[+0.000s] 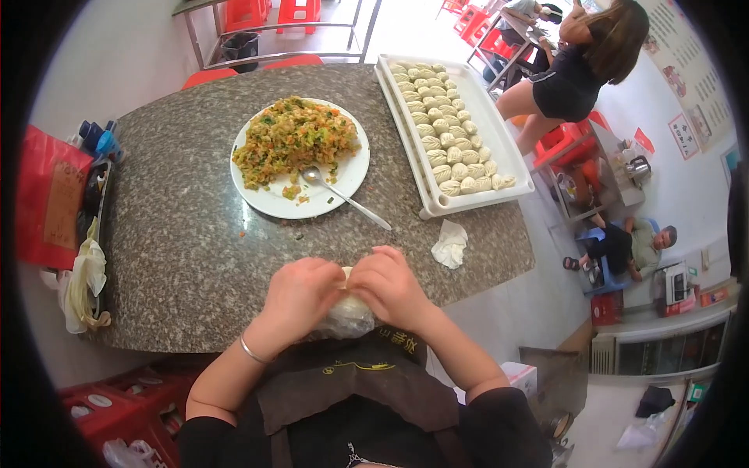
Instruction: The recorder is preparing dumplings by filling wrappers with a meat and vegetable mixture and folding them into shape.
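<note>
Both my left hand [307, 292] and my right hand [386, 286] pinch a small piece of pale dough [347, 272] between them, at the near edge of the stone table. Below the fingers, a clear plastic bag [348, 319] holds something pale; its contents are partly hidden. A white plate [269, 202] with a mound of chopped vegetable filling [292, 140] lies beyond my hands, a metal spoon [357, 205] resting on its rim. To the right, a white plastic tray [497, 140] carries rows of pleated dumplings [447, 140].
A crumpled white tissue [450, 244] lies near the tray on the speckled table [175, 245]. A red bag [52, 199] and bottles stand at the left edge. Red crates [134, 409] are below left. One person [573, 70] stands beyond the tray; another [638, 245] sits at right.
</note>
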`<state>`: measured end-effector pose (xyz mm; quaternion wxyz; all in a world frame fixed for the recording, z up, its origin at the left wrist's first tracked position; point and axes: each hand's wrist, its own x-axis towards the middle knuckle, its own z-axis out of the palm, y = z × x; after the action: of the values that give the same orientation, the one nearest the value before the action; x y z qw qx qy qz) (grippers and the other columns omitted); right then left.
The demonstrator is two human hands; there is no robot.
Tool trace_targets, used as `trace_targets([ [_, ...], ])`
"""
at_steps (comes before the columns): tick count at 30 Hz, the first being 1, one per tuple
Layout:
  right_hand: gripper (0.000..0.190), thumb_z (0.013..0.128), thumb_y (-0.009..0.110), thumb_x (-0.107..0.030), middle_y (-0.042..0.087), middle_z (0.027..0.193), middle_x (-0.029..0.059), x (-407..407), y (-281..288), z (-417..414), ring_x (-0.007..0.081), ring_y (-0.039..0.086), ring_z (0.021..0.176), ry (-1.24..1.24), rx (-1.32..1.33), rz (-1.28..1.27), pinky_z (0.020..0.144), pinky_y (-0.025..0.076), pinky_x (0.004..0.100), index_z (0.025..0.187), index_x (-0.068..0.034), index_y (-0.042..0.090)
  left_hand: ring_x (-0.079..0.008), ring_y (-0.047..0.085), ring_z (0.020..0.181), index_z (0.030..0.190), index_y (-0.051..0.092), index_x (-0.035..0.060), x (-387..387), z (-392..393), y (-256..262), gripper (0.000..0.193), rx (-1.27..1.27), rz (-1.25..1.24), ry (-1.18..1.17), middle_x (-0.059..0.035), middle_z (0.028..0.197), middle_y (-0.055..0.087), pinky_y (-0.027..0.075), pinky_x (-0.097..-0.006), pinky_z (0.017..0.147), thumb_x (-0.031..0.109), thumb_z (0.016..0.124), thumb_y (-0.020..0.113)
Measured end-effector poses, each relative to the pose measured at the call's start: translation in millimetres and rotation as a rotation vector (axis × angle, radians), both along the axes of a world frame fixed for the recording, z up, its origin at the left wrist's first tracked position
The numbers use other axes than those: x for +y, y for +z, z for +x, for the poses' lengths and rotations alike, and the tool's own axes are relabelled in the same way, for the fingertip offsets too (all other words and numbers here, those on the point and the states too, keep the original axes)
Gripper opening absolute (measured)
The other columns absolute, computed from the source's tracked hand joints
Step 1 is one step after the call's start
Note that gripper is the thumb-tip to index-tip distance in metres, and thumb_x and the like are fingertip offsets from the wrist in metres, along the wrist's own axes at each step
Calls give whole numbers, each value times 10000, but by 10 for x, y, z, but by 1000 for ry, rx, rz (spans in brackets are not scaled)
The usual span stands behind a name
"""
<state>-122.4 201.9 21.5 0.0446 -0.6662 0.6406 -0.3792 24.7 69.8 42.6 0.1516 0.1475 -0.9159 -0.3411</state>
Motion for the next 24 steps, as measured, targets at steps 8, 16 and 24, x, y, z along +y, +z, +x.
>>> trace_targets([
  [8,270,750,691,-148,617,1026,61,135,15,-64,231,574,1014,32,-160,173,1021,320,462,1009,-103,630,-161,651,782,826,586,40,-90,84,83,75,249,708,-38,-63,848,669,524,-304,675,48,806,659],
  [16,419,759,704,-143,605,1056,131,-211,208,-454,323,552,1032,-235,-76,75,901,441,396,1147,-54,571,-140,653,847,1069,565,20,-497,266,-16,180,562,1391,259,-75,972,655,564,-289,747,134,938,516],
  [24,345,834,611,-116,630,940,168,-592,-231,-521,340,627,818,-247,-39,190,729,503,410,1172,-73,550,-170,622,988,1159,520,-19,-615,426,-399,240,663,1659,303,-108,1114,612,534,-301,851,83,951,457],
])
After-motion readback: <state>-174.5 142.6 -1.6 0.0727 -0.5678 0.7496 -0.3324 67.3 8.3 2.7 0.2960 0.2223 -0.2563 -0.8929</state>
